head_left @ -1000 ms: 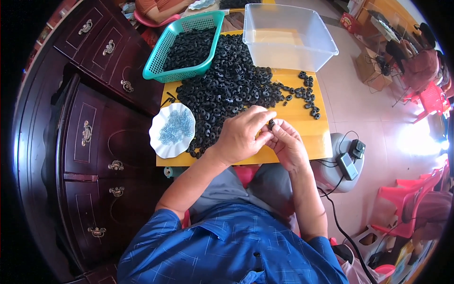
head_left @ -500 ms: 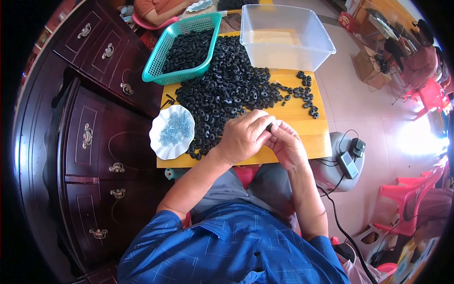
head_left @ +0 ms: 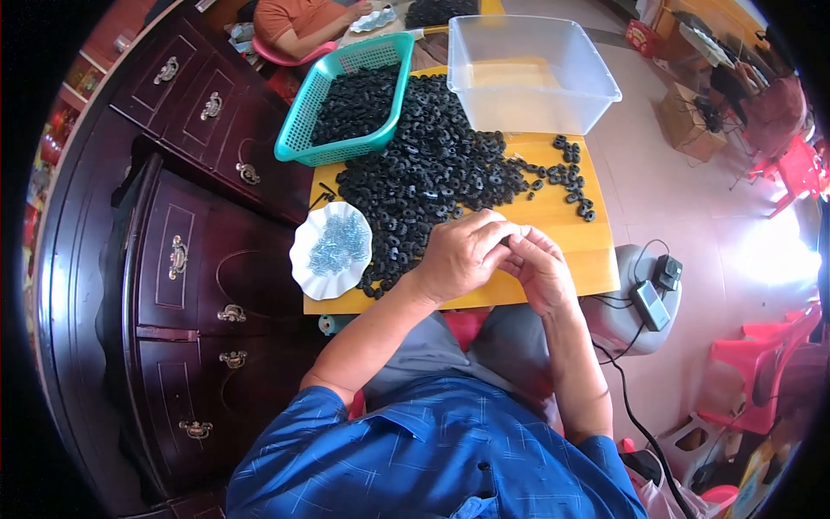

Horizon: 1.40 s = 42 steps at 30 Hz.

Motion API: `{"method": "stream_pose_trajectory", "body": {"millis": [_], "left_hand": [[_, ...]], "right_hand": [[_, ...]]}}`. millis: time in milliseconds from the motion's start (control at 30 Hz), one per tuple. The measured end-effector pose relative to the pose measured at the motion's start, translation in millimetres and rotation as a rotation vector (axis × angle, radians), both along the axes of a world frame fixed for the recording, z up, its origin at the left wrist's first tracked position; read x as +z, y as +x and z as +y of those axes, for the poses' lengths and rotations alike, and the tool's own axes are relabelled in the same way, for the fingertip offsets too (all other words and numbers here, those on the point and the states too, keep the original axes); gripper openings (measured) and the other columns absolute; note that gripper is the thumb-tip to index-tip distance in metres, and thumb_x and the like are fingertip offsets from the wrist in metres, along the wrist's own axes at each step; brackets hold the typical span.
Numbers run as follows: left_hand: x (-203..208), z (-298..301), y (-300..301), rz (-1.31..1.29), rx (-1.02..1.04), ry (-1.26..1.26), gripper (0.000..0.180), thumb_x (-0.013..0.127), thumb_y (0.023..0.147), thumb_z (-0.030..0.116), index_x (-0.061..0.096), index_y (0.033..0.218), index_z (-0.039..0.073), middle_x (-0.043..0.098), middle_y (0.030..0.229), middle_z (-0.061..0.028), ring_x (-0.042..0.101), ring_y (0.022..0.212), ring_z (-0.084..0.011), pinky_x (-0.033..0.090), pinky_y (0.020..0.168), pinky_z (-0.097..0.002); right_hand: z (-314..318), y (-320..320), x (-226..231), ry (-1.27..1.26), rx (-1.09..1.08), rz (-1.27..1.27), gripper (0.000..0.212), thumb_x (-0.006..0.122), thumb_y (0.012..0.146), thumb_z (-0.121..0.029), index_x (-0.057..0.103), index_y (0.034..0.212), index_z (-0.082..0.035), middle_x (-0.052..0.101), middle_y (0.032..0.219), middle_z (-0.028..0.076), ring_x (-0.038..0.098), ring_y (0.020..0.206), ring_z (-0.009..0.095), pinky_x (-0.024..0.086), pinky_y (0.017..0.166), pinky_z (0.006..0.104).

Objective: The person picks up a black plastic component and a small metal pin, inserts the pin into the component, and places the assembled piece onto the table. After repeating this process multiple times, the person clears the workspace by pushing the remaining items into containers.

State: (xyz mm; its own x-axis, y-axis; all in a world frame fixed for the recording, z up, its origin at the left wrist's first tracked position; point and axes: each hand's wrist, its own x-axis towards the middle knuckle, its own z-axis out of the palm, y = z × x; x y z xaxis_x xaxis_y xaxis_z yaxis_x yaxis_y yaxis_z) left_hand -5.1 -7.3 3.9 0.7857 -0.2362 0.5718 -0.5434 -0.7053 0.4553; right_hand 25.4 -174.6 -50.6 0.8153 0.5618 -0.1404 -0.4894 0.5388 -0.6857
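Above the near part of the yellow table, my left hand (head_left: 464, 253) and my right hand (head_left: 543, 266) meet with fingertips pinched together. A small black plastic piece (head_left: 506, 241) sits between them, mostly hidden by the fingers. Just beyond my hands spreads a large heap of small black plastic pieces with holes (head_left: 432, 164). Left of my left hand stands a white dish with a wavy rim (head_left: 303, 258). It holds a pile of fine, shiny bluish pieces that look like tiny springs (head_left: 339, 245).
A green basket (head_left: 294, 138) full of black pieces stands at the far left of the yellow table (head_left: 566, 251), a clear plastic bin (head_left: 536, 99) at the far right. Dark drawers (head_left: 190, 251) line the left. Cabled devices (head_left: 650, 304) rest on a grey stool. Another person (head_left: 298, 26) sits beyond.
The whole view has shifted slightly, so things appear further right and lower. My hands stay together, and the black piece between the fingers is now more covered.
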Motion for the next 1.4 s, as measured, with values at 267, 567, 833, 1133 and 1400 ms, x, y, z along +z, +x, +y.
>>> {"method": "stream_pose_trajectory", "body": {"millis": [267,567,833,1133,1400], "left_hand": [[1.7,86.0,33.2,0.298,0.267,-0.161,0.03,0.069,0.082,0.003,0.07,0.112,0.005,0.065,0.074,-0.0015,0.058,0.064,-0.0066,0.048,0.06,-0.025],[12.5,255.3,126.1,0.068,0.774,0.145,0.054,0.071,0.084,0.011,0.057,0.136,0.004,0.07,0.114,-0.0169,0.072,0.085,-0.0264,0.057,0.084,-0.038],[8.6,83.4,96.0,0.068,0.132,0.203,0.02,0.072,0.081,0.008,0.073,0.101,0.006,0.071,0.097,-0.0122,0.07,0.081,-0.0279,0.057,0.074,-0.0355],[-43.1,28.9,90.0,0.129,0.032,0.441,0.017,0.072,0.081,0.013,0.072,0.096,0.007,0.064,0.092,-0.0076,0.065,0.09,-0.0279,0.056,0.079,-0.0398],[-52.8,30.1,82.3,0.14,-0.014,0.447,0.008,0.072,0.082,0.013,0.071,0.088,0.007,0.064,0.09,-0.0075,0.064,0.088,-0.0278,0.054,0.079,-0.0401]], "right_hand": [[-1.1,-4.5,11.6,-0.285,0.003,-0.146,0.013,0.063,0.1,-0.021,0.064,0.104,-0.009,0.072,0.106,0.005,0.066,0.092,0.011,0.048,0.084,0.0254],[3.0,-1.0,6.9,-0.294,0.053,-0.218,0.012,0.062,0.1,-0.018,0.063,0.104,-0.007,0.072,0.105,0.005,0.064,0.091,0.01,0.048,0.083,0.024],[-1.1,2.2,-3.4,-0.296,0.01,-0.251,0.012,0.064,0.099,-0.012,0.061,0.107,-0.003,0.07,0.105,0.007,0.064,0.097,0.012,0.05,0.088,0.0266],[3.5,3.5,-22.6,-0.551,-0.156,-0.474,0.012,0.068,0.093,-0.015,0.067,0.097,-0.004,0.066,0.077,-0.001,0.057,0.068,0.006,0.048,0.064,0.0248],[-1.8,5.4,-8.9,-0.677,-0.027,-0.485,0.011,0.063,0.098,-0.008,0.062,0.103,0.001,0.068,0.096,0.002,0.061,0.089,0.006,0.05,0.081,0.0224]]}}
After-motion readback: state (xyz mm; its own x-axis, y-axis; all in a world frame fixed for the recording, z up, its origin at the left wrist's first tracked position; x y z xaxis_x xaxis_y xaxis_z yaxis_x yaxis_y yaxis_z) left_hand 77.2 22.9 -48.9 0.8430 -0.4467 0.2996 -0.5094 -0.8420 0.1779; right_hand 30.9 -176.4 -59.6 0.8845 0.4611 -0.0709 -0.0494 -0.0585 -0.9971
